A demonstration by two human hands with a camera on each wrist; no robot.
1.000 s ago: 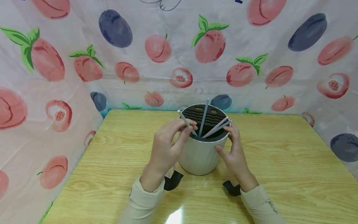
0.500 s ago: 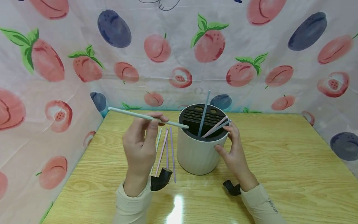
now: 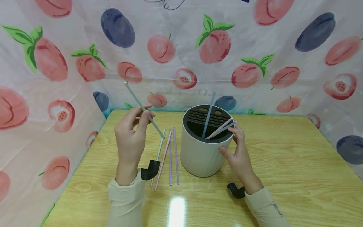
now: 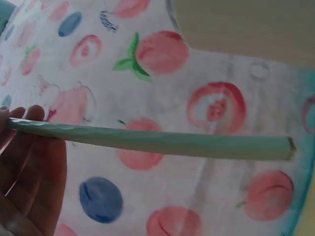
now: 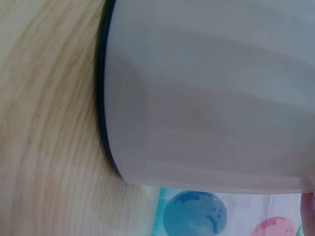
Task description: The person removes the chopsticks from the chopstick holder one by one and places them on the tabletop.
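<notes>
My left hand (image 3: pixel 130 132) pinches a pale green straw (image 3: pixel 134 93) between thumb and fingers, left of the holder and above the table. In the left wrist view the same straw (image 4: pixel 197 144) stretches sideways from the fingertips. My right hand (image 3: pixel 239 154) grips the right side of a white round knife holder (image 3: pixel 199 159), thumb on its wall and fingers at the rim. A blue straw (image 3: pixel 209 113) stands in the holder's open front compartment. One pink straw (image 3: pixel 219 128) and another blue straw (image 3: pixel 227 126) lean right there. The holder's wall (image 5: pixel 211 98) fills the right wrist view.
On the wooden table (image 3: pixel 283 164), left of the holder, lie a green straw (image 3: pixel 160 147), a pink straw (image 3: pixel 162 164) and two purple straws (image 3: pixel 176 157). The holder's black top has slots (image 3: pixel 198 117) at the back. A fruit-print cloth (image 3: pixel 184 47) hangs behind.
The left hand has drawn the green straw leftward away from the holder, and the straw has tipped upright to a slant. The straws on the table are now uncovered. The right hand stays put.
</notes>
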